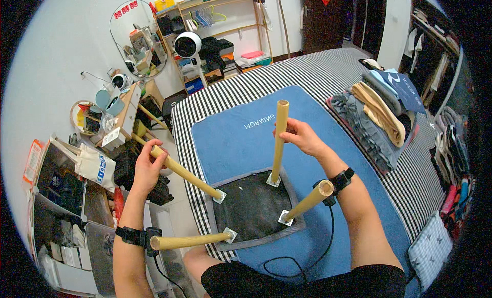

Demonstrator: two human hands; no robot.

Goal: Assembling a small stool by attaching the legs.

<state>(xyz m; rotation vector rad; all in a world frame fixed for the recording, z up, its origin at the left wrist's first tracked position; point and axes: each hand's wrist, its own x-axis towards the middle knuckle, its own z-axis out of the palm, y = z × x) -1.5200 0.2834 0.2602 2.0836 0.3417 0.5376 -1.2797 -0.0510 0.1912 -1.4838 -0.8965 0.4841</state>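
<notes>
An upturned stool with a black underside and grey edging lies in front of me. Its wooden legs point upward from white metal plates at the corners. My left hand has its fingers round the upper part of the far left leg, which leans outward. On the far right leg, nearly upright, my right hand grips between thumb and fingers below the tip. The near right leg and the near left leg stand untouched, beside my right wrist and left forearm.
The stool rests on a blue blanket over a black-and-white striped bed sheet. Folded clothes are piled at the right. A black cable loops near my right wrist. Storage boxes and a cluttered desk line the left.
</notes>
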